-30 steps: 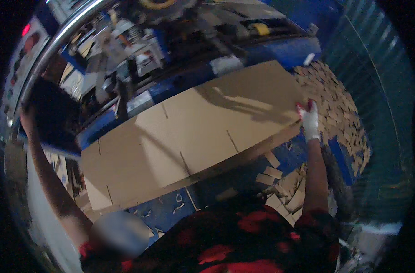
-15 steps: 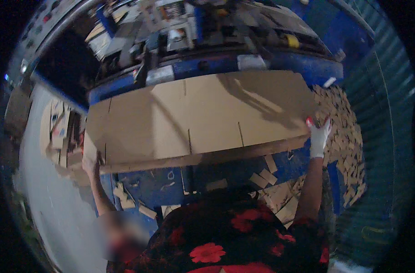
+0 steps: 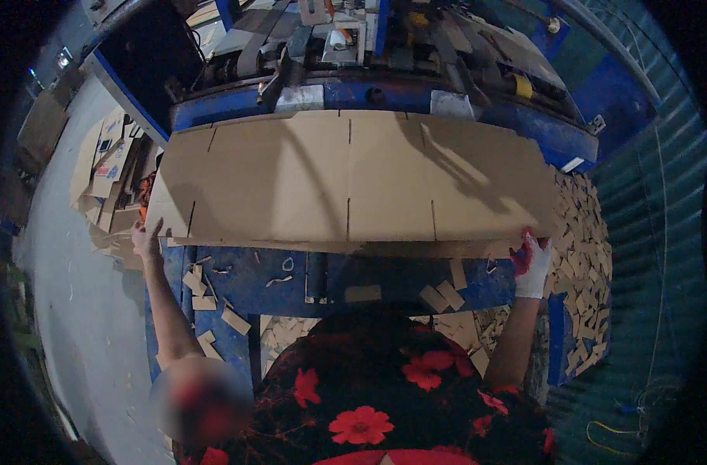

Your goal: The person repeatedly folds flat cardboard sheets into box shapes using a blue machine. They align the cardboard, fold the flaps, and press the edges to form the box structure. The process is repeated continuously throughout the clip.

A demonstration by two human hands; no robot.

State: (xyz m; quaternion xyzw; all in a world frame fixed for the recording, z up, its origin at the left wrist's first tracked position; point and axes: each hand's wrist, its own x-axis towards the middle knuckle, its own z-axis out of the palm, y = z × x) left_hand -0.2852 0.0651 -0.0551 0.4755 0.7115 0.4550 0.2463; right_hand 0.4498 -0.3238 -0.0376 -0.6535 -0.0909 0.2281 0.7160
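A long brown cardboard sheet point(image 3: 307, 178) with dark slots cut along both long edges spans the space before me. Another cardboard layer shows just under its near edge. My bare left hand point(image 3: 146, 239) grips the near left corner, thumb on top and fingers mostly hidden beneath. At the near right corner, my right hand point(image 3: 533, 267), in a white glove with red on the fingers, is closed on the edge. The sheet's far edge lies along the blue front beam point(image 3: 342, 97) of a machine; whether it touches the beam, I cannot tell.
Below the sheet is a blue work surface point(image 3: 334, 279) with loose cardboard offcuts point(image 3: 443, 294). A large heap of small scraps point(image 3: 582, 256) lies on the right, beside a green corrugated wall point(image 3: 656, 232). Stacked cardboard point(image 3: 109, 167) stands at left on grey floor point(image 3: 74, 310).
The sheet's near edge has levelled out: its left end has risen and its right end has dropped. My right fingers, spread before, have closed on the corner. The view has shifted slightly.
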